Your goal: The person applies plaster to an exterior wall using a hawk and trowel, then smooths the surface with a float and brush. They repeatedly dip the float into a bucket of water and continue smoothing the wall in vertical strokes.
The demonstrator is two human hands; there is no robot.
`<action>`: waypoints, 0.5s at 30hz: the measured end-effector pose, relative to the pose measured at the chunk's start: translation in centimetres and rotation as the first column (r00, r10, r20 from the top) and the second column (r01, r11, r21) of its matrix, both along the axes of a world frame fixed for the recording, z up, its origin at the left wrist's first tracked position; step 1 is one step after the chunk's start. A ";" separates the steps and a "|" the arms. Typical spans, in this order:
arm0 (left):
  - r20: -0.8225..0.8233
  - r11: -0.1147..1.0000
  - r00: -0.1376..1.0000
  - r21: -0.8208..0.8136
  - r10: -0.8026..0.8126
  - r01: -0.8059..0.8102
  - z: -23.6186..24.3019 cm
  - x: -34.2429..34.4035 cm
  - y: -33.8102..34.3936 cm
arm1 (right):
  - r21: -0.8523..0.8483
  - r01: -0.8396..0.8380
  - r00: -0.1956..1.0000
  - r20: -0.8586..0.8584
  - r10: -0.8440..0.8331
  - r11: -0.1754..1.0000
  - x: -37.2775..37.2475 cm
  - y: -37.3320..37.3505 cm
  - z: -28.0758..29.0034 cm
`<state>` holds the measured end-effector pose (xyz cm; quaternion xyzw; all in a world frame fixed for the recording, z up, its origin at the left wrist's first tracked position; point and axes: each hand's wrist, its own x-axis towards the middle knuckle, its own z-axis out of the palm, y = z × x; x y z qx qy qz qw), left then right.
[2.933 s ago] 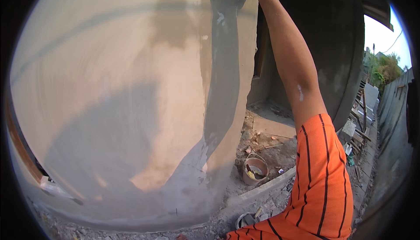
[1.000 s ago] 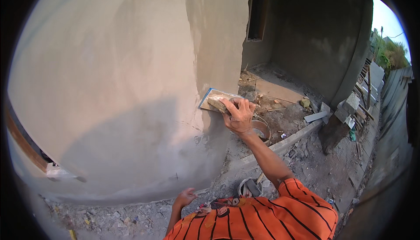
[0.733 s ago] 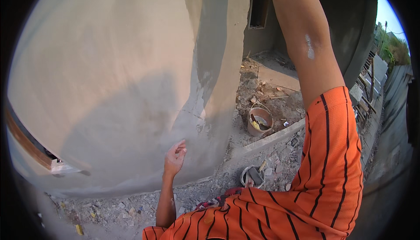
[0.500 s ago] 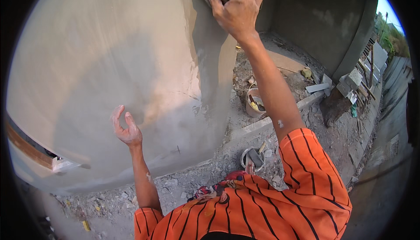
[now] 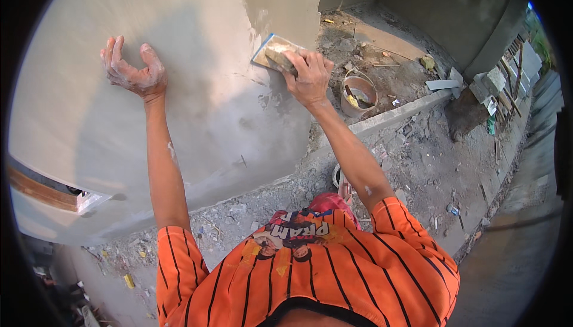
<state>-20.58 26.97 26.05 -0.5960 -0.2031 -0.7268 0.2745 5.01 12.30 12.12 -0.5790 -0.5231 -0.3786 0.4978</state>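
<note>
My right hand (image 5: 310,79) grips a rectangular plastering float (image 5: 276,52) with a blue edge, held at the grey plastered wall (image 5: 89,118) beside a rougher, uneven patch near its right corner. My left hand (image 5: 134,70), dusted with plaster, is raised against or just in front of the wall to the left, fingers apart and curled, holding nothing. Below and right of my right hand a bucket (image 5: 359,95) stands on the dirt with tools and yellow stuff inside. A second container (image 5: 336,175) is mostly hidden behind my right forearm.
A wooden window frame (image 5: 42,191) sits low at left. A concrete ledge (image 5: 400,115) edges the recess. Stone blocks (image 5: 492,81) and planks are piled at right, beside a grey boundary wall (image 5: 525,166). Rubble (image 5: 236,210) lies along the wall's foot.
My right hand, high up half a second ago, has come down with the float. My left hand has risen up and leftward along the wall. The view has tilted further downward.
</note>
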 end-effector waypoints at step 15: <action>-0.103 0.995 0.991 0.042 0.089 -0.085 -1.5 -1.6 2.2 | -0.242 -0.032 0.998 0.036 0.042 0.970 1.0 -1.4 -14.1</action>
